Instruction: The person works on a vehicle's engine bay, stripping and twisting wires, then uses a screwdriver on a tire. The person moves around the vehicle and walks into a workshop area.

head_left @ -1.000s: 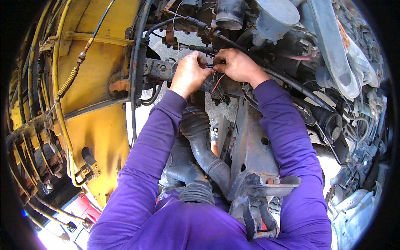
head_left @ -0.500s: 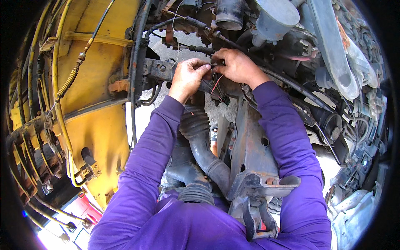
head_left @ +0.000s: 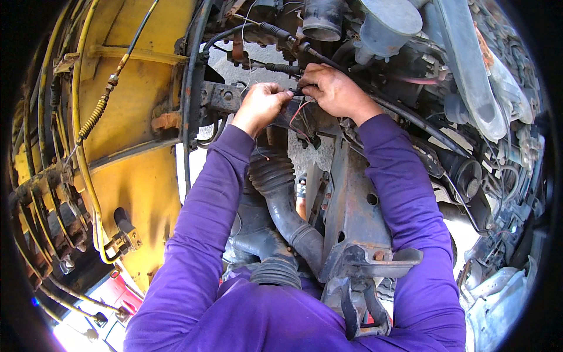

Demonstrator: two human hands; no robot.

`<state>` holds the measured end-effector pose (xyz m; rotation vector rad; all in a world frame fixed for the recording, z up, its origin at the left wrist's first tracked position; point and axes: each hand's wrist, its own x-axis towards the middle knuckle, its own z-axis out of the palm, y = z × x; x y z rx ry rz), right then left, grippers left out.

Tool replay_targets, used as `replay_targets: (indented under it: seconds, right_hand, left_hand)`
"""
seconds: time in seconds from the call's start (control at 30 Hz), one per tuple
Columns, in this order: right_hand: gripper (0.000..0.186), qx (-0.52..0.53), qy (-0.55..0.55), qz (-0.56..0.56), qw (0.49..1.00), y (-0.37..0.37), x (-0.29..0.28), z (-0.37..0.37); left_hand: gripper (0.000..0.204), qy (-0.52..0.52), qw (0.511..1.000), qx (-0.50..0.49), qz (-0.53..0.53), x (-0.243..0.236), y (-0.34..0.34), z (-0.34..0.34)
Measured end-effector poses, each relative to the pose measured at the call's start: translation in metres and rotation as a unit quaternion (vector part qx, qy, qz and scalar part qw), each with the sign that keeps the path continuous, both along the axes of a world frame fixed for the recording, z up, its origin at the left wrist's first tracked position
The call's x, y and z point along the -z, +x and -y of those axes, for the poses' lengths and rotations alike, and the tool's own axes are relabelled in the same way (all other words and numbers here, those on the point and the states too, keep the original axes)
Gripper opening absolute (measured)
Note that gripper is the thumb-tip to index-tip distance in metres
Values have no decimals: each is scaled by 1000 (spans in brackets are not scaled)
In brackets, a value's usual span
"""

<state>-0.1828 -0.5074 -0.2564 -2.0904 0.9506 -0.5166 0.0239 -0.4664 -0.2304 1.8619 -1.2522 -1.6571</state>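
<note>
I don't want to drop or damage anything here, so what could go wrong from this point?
The small dark piece held between the left hand and the right hand could slip and perhaps drop toward the ground visible below. The thin red wire hanging near the fingers might snag or get tugged. The right sleeve appears close to the metal frame, so it might catch an edge.

I record one small, dark, slender piece (head_left: 297, 92) at the upper centre of the frame, held roughly level, partly covered. Just below it, I note a thin red wire (head_left: 298, 110), bowed toward frame left.
</note>
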Motion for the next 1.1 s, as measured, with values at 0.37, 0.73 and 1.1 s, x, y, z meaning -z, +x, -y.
replay_targets:
  seconds: [0.37, 0.73, 1.1]
  right_hand:
    - [23, 6, -87, -50, 995, 3, -15, -9]
    - [28, -4, -43, -81, 996, 7, -10, -4]
    - [25, -3, 50, 3, 999, -4, -13, 5]
  left_hand:
    - [23, -170, 980, 20, 103, -7, -19, -14]
    - [26, -97, 991, 6, 92, -11, -15, -21]
    - [27, -69, 997, 1, 46, 7, -4, -7]
